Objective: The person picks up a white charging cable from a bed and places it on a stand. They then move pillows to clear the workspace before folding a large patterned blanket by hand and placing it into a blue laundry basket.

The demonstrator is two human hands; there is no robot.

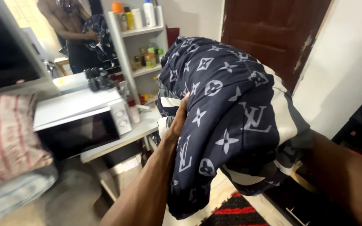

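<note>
- We see one garment point(227, 113), a dark navy cloth printed all over with pale stars, flowers and letter shapes, with white bands across part of it; it is held up in the air in the middle of the view, bunched into a rounded bundle in front of the brown door point(273, 29).
- Our left hand point(178, 118) lies against the left side of the bundle, fingers stretched flat and pressed into the cloth, with folds draping over the wrist and forearm.
- Our right hand is buried under the cloth; only the right forearm point(348, 175) shows, running in from the lower right, so we cannot tell how far that hand is closed.
- One hem of the garment hangs down near the bottom of the view, above one red and black striped rug point(235, 211).
- We count one white microwave point(80, 121), standing on a white table point(143, 127) to the left of the bundle.
- One white shelf unit point(141, 31) stands behind the table. Its top shelf holds about four bottles, among them an orange-capped one point(117, 8) and a white one point(149, 13); the middle shelf holds a few small jars and bottles point(149, 58), too crowded for us to count exactly.
- One mirror point(72, 37) at upper left shows a person's reflection holding the same dark cloth.
- One pink and white striped pillow point(7, 138) lies at the far left on pale folded bedding point(15, 192).
</note>
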